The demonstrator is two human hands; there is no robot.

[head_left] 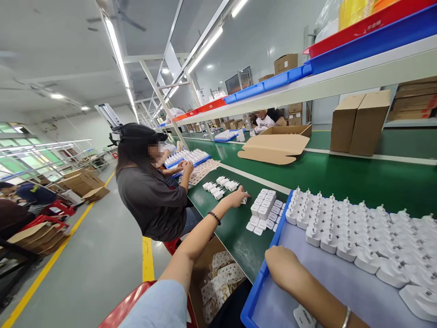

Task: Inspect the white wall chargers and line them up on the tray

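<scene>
My left hand (236, 197) reaches over the green table, its fingers closed round a small white adapter (244, 199). Two groups of white plug adapters (214, 190) lie just beyond it. To its right is a stacked block of white adapters (263, 203), with flat white pieces (254, 226) around the base. My right hand (280, 264) rests at the near left edge of a blue tray (251, 303), its fingers bent down and mostly hidden. Rows of white adapters with pins up (344, 228) fill the tray's far part. A loose white piece (303, 316) lies below my right forearm.
A person in a dark shirt (146, 196) sits at the left beside another blue tray (205, 158). Flattened cardboard (273, 146) lies across the table. A shelf (358, 75) with trays hangs above. An open box (218, 259) stands below the table edge.
</scene>
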